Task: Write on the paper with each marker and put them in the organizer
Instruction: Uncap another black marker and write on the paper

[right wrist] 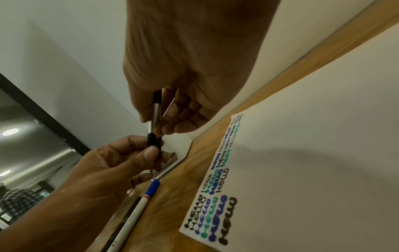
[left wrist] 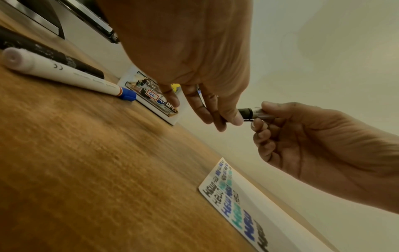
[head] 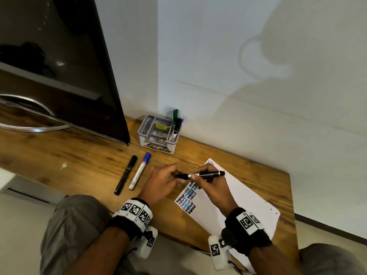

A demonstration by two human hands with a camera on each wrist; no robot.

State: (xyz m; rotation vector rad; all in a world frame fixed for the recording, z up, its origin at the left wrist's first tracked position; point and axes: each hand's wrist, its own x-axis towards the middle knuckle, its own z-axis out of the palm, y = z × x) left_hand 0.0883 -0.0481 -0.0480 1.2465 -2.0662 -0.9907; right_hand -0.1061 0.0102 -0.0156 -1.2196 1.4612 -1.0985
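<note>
A black marker [head: 206, 174] with a silver band is held level above the desk between both hands. My right hand [head: 200, 178] pinches its barrel [right wrist: 156, 110]; my left hand [head: 174, 175] grips the black cap end [right wrist: 153, 139], also seen as the cap [left wrist: 245, 113] in the left wrist view. Below lies the white paper [head: 238, 203] with rows of "HELLO" [right wrist: 218, 192] in black, blue and teal. A black marker [head: 126, 174] and a white marker with a blue cap [head: 139, 171] lie side by side on the desk. The clear organizer [head: 158, 133] holds a green and a black marker [head: 175, 124].
A dark monitor [head: 59, 66] on a curved metal stand [head: 29, 116] fills the left of the wooden desk [head: 79, 155]. The wall [head: 258, 76] stands close behind the organizer. The desk's near edge runs just in front of my wrists, with my knees below it.
</note>
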